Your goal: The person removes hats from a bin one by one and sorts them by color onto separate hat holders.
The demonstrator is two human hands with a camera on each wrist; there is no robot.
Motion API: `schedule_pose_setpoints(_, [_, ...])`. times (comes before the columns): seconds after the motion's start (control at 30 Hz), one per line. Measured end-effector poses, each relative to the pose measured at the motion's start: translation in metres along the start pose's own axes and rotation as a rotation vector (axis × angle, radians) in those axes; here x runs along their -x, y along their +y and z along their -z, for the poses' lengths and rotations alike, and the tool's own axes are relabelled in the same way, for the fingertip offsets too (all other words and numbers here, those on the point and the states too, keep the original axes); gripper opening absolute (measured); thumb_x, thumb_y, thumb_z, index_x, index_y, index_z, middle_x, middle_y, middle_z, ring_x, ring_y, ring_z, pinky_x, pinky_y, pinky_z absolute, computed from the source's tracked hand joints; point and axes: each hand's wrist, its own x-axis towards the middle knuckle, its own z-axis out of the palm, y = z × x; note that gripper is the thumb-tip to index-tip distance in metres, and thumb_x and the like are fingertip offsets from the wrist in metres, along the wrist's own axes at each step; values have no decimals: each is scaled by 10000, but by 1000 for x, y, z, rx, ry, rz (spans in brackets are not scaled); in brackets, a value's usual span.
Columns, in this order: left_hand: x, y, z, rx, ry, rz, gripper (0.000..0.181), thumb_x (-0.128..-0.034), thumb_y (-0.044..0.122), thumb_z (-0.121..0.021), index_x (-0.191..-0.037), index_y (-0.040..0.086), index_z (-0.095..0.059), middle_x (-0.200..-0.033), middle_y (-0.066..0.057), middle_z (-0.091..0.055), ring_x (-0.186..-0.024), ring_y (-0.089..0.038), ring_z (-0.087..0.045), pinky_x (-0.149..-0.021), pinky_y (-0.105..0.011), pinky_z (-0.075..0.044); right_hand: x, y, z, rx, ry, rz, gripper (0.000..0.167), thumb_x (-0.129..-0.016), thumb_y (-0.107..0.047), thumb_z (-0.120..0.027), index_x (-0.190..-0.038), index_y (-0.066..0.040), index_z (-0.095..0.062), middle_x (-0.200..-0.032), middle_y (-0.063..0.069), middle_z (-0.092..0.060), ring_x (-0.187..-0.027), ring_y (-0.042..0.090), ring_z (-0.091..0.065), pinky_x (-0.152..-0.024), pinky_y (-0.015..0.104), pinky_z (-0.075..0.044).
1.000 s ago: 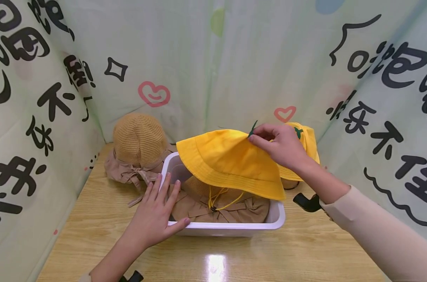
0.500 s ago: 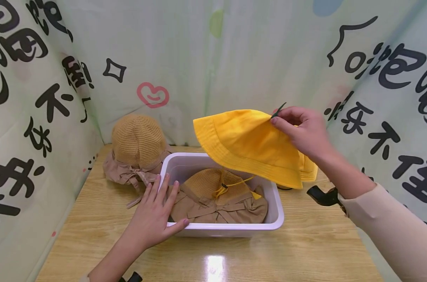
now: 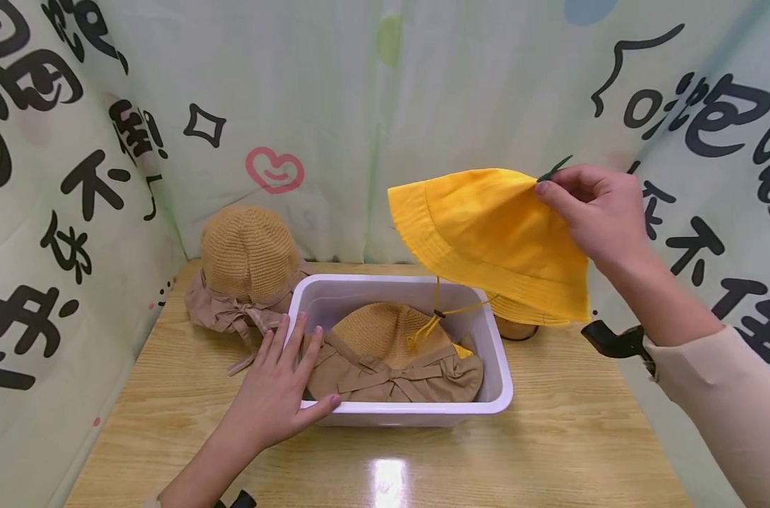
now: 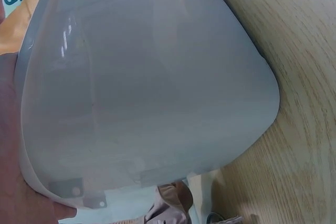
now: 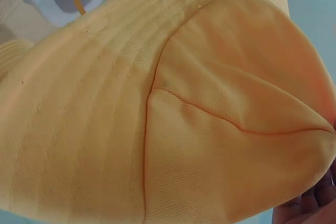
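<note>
A yellow bucket hat hangs brim down in the air, above the right end of a white plastic bin. My right hand pinches its crown at the small green stem on top. A yellow chin cord with a dark toggle dangles from the hat into the bin. The crown and brim of the yellow hat fill the right wrist view. With fingers spread, my left hand rests on the bin's left front corner. Inside lies a tan knit hat with a brown cloth brim and bow.
A second knit hat with a dusty-pink bow brim stands left of the bin on the wooden table. Behind the held hat, another yellow brim partly shows, over a brown item. Printed curtains enclose the back and sides.
My right hand has lifted the yellow bucket hat up and to the right, uncovering the knit hat in the bin. The left hand has stayed on the bin.
</note>
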Motion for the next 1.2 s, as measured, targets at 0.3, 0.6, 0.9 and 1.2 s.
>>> schedule_pose_setpoints(0.3, [0, 2, 1, 5, 6, -4, 978, -919, 790, -304, -1569, 59, -291, -1656, -211, -98, -1510, -454, -93, -1160, -614, -246, -9, 10, 28, -55, 66, -100, 221, -921, -337, -715, -1028, -143, -718, -904, -102, -628, -836, 97, -554, -655, 101, -471])
schedule_pose_setpoints(0.6, [1, 2, 0, 10, 24, -12, 974, -923, 793, -270, -1568, 64, -299, -1644, -229, -142, -1506, -461, -105, -1156, -618, -250, -17, 24, 51, -63, 149, -151, 187, -921, -313, -709, -1027, -159, -716, -888, -119, -627, -794, 61, -575, -650, 80, -471])
schedule_pose_setpoints(0.9, [1, 1, -2, 6, 48, -20, 971, -925, 792, -257, -1550, 54, -339, -1626, -245, -198, -1497, -474, -132, -1146, -617, -264, -21, 41, 72, -23, 223, -203, 198, -927, -371, -698, -1047, -214, -692, -910, -152, -583, -808, 20, -558, -665, 55, -444])
schedule_pose_setpoints(1.2, [0, 1, -2, 10, 58, -25, 965, -927, 784, -284, -1533, 38, -370, -1610, -260, -231, -1481, -491, -179, -1133, -622, -282, -18, 52, 89, 35, 265, -291, 209, -942, -445, -640, -1087, -295, -656, -972, -208, -510, -840, -11, -517, -700, 55, -407])
